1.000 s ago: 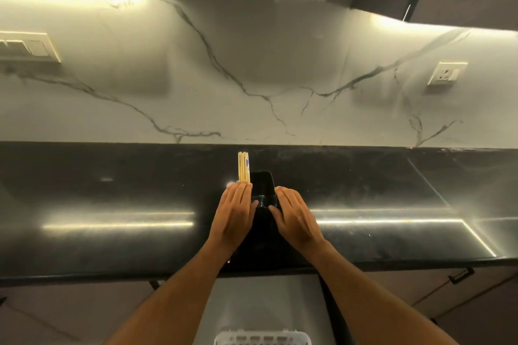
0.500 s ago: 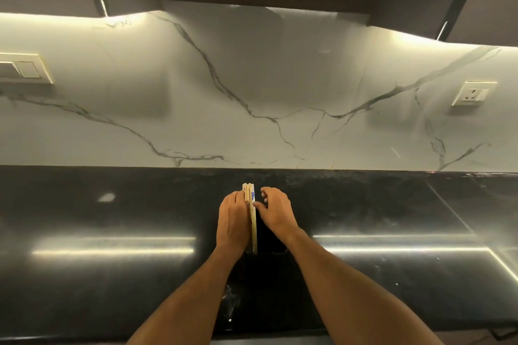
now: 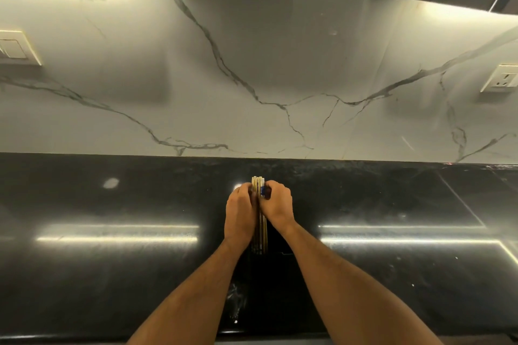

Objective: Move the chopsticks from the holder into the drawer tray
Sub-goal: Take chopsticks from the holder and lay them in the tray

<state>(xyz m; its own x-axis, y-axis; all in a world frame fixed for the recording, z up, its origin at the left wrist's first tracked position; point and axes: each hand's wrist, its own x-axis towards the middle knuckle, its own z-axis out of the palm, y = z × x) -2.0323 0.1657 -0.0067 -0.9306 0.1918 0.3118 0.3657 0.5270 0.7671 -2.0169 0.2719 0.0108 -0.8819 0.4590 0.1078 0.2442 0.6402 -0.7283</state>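
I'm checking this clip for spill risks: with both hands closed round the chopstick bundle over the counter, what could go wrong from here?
1. The left hand and right hand squeeze the chopsticks from the sides only; a loose stick could slip out of the bundle onto the black countertop.
2. The dark holder is hard to tell from the counter, so lifting may catch it and tip it.
3. The drawer tray is out of view, so the carry goes partly unseen.
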